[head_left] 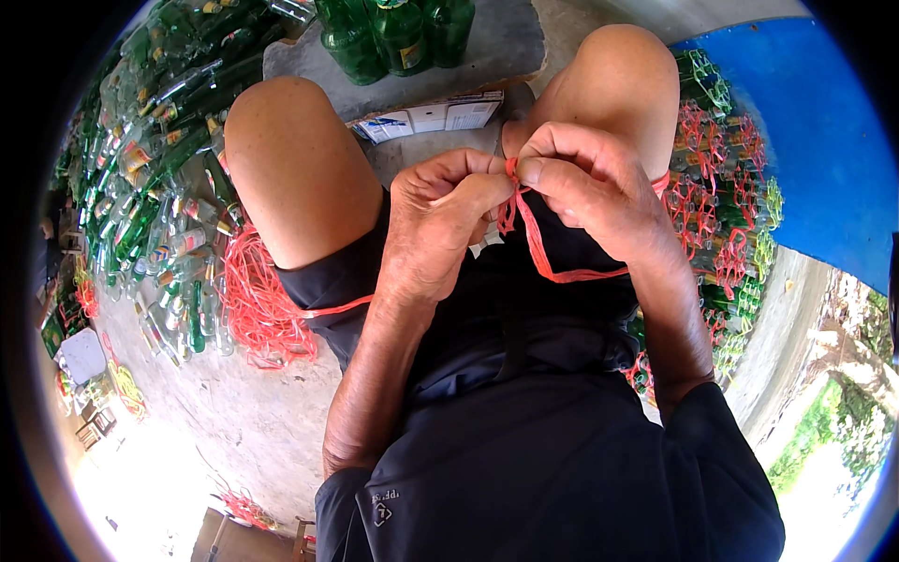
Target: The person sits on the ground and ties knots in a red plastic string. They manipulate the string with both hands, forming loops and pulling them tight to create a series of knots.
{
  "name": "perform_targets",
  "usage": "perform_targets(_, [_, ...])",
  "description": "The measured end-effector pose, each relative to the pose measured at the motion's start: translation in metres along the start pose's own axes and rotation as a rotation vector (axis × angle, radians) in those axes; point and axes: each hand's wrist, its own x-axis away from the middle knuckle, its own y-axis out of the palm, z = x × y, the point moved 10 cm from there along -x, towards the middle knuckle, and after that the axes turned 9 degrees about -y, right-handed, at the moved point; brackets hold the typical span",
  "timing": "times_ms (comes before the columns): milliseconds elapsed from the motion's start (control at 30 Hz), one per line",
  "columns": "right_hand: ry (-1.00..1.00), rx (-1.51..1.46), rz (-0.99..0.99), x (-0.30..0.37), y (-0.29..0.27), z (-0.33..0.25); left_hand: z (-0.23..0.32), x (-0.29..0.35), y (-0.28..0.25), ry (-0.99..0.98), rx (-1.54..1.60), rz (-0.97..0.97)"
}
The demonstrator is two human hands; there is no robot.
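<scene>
Flat red plastic strip [536,244], pinched between two bare hands above the lap.

Left hand [435,211] and right hand [599,183] met short of the near edge of the grey slab counter [496,61]; fingers of both were closed on the strip at a small looped crossing, its exact form hidden. Green glass bottles [398,42] stood back from that edge; a loose red strip tangle [267,300] lay by the left thigh. Judged best: left fingers pinning the crossing flat, right fingers drawing the end evenly, since jerking would likely twist the strip.
</scene>
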Motion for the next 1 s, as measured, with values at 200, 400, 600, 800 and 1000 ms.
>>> perform_targets(200, [0.103, -0.305, -0.034, 0.0, 0.007, 0.012, 0.003, 0.002, 0.002, 0.025, 0.001, -0.011])
perform_targets(400, [0.099, -0.344, -0.017, -0.001, 0.004, 0.014, 0.001, 0.001, 0.001, 0.03, -0.004, -0.005])
perform_targets(600, [0.062, -0.252, 0.018, -0.002, -0.003, 0.01, 0.006, 0.002, 0.003, 0.056, -0.02, -0.001])
perform_targets(800, [-0.157, 0.062, 0.078, 0.003, -0.008, -0.021, 0.008, -0.001, -0.002, 0.089, 0.014, 0.046])
perform_targets(1000, [-0.268, 0.248, -0.029, 0.006, 0.0, -0.032, 0.012, -0.005, -0.003, 0.076, 0.036, 0.076])
